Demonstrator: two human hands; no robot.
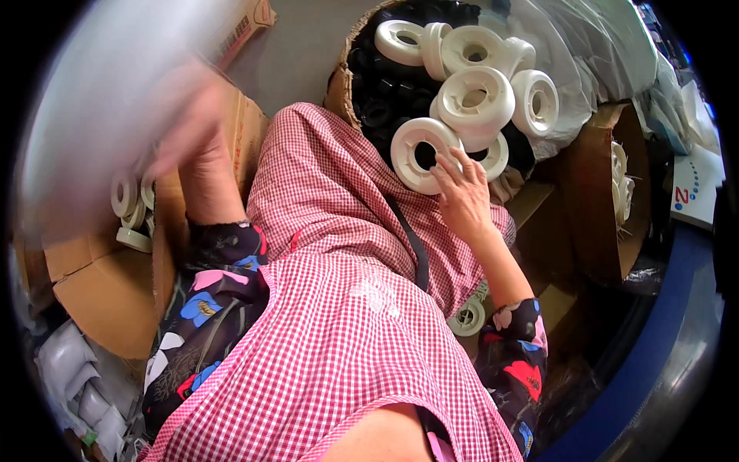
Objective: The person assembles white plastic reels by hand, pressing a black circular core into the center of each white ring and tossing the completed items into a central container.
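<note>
My right hand has its fingers over the edge of a white plastic ring, a thick round piece with a wide hole, at the near side of a pile. Behind it lie several more white rings, stacked and tilted over black round parts in an open carton. On the left, my left hand is raised and smeared by motion. A large pale, blurred thing, perhaps plastic sheeting or a bag, covers its fingers; I cannot make out whether the hand holds it.
More white rings sit in an open cardboard box at the left. A carton with white parts stands at the right, next to a blue edge. Clear plastic sheeting drapes behind the pile. A checked apron covers my lap.
</note>
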